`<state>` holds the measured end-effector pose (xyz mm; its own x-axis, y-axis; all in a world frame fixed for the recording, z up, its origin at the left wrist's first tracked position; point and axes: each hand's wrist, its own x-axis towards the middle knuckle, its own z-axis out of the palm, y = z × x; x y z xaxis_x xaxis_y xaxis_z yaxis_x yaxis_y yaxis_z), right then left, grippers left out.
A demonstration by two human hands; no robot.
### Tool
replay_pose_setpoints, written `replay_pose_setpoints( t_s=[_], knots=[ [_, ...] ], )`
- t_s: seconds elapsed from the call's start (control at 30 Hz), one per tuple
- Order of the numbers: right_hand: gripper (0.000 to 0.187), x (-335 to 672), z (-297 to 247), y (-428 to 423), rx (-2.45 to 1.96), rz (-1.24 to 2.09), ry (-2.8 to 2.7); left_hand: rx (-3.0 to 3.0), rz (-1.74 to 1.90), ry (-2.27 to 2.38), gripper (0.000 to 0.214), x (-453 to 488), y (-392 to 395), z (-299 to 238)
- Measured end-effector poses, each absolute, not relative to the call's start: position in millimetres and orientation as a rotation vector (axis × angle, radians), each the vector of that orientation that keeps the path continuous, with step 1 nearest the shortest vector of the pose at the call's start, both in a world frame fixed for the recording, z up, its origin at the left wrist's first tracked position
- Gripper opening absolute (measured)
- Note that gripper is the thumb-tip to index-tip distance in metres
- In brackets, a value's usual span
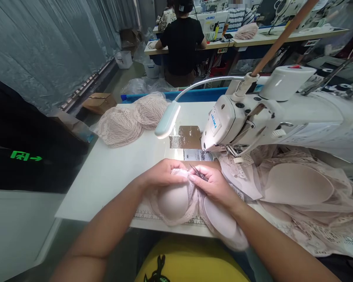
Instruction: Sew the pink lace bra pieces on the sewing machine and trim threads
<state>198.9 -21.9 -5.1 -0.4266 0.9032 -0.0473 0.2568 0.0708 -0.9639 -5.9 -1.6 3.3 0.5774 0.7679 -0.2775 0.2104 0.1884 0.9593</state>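
Note:
A pale pink lace bra (pixel 173 201) with padded cups hangs over the front edge of the sewing table, its upper lace edge between my two hands. My left hand (pixel 167 172) is closed, pinching that edge from the left. Close beside it, my right hand (pixel 210 180) is closed around a small pair of metal thread snips (pixel 198 172), with thumb and fingertips also at the lace. The snips point up and left. Just behind my right hand stands the white sewing machine (pixel 232 121), with more lace fabric (pixel 241 176) beneath its head.
Stacked pink lace cups (pixel 120 125) lie at the table's (pixel 106 176) back left. A lit lamp (pixel 167 119) on a bendy neck hangs over the middle. More bra pieces (pixel 300 184) are heaped right. A co-worker in black (pixel 182 43) sits ahead.

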Motion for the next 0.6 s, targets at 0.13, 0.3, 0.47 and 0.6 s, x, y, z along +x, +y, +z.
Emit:
replay_pose_setpoints(
  t_s=[0.13, 0.3, 0.47, 0.6],
  knots=[
    [0.029, 203, -14, -19, -1.151, 1.381, -1.621, 1.251, 0.447, 0.94, 0.028, -3, -3, 4],
    [0.04, 213, -24, -15, -1.126, 1.391, -1.609, 1.165, 0.513, 1.003, 0.026, -1, -5, 5],
    [0.035, 215, -18, -14, -1.13, 1.368, -1.723, 1.149, 0.55, 1.015, 0.031, 0, -5, 2],
    [0.029, 209, -12, -17, -1.106, 1.448, -1.737, 1.199, 0.556, 0.989, 0.032, 1, -4, -1]
  ],
)
